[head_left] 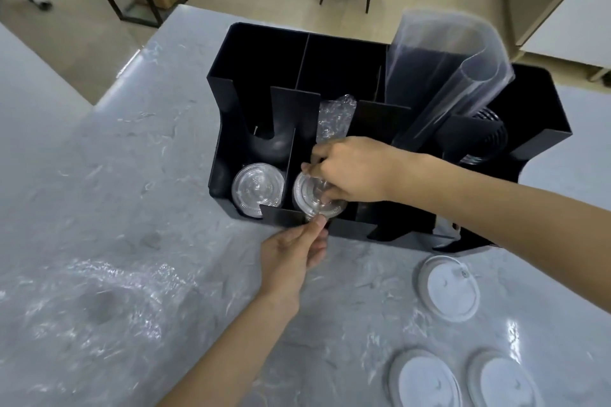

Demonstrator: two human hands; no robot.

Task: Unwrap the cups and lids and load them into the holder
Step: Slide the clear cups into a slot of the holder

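A: Head view: why did both our hands meet at the holder's [228,82] near wall?

B: Our right hand [350,170] and left hand [296,249] pinched the lids [309,196], steadying them in their slot.

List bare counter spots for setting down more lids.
Free: grey marble counter left of the black divided holder; also the strip between crumpled clear wrap and three white round lids. Crowded: holder's front edge, where left hand and right hand work.
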